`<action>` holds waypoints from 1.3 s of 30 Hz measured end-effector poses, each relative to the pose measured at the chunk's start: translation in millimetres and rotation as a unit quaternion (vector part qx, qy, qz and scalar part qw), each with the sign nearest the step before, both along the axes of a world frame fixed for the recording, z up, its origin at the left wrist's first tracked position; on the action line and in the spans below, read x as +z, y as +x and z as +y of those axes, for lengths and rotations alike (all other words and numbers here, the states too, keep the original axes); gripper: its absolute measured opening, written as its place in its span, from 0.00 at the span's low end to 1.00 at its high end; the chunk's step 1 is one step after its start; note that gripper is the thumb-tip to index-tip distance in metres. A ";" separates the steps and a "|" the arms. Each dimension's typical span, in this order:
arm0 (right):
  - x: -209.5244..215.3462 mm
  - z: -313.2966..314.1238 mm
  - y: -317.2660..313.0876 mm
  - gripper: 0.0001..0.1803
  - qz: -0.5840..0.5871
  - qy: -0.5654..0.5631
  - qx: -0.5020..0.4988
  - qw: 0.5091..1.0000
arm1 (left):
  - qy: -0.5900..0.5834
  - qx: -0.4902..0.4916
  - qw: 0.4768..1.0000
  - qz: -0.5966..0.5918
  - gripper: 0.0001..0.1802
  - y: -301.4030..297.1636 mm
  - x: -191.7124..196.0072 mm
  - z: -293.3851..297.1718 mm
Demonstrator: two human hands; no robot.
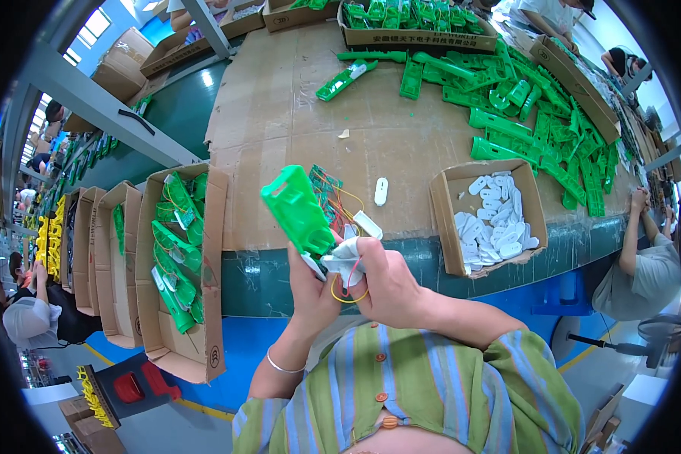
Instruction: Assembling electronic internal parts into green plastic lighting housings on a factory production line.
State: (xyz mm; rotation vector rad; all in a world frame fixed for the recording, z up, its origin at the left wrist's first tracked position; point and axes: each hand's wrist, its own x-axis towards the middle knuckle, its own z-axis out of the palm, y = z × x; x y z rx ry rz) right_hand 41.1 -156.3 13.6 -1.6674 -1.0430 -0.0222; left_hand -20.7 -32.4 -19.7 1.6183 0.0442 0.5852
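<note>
Near the table's front edge, my left hand (311, 291) is closed round the lower end of a green plastic housing (299, 212), which tilts up and to the left. My right hand (390, 281) has its fingers closed on a white plastic piece (343, 264) at that same end. Red and yellow wires loop below the white piece, between the hands. Just beyond lie green circuit boards (325, 185) with thin wires and a white oblong part (367, 225). A white oval cover (381, 191) rests farther off on the cardboard. My fingertips are partly hidden.
An open carton (448, 227) at right holds white oval covers. Green housings (533, 113) are heaped behind it; a single green housing (346, 80) lies at far centre. To the left, a long carton (215, 227) contains wired green housings. Other people sit at both sides.
</note>
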 end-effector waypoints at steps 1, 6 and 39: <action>0.2 -4.6 5.4 0.20 -0.018 -0.019 0.024 0.999 | 0.005 0.004 0.998 0.061 0.28 -1.8 -2.7 1.5; 31.4 -6.9 51.0 0.25 -0.272 -0.010 -0.020 0.962 | -0.083 -0.076 0.990 0.082 0.36 -8.9 5.2 -4.6; 18.0 23.9 116.9 0.15 0.283 0.021 0.281 0.917 | -0.412 -0.165 0.887 0.127 0.34 3.3 3.8 12.4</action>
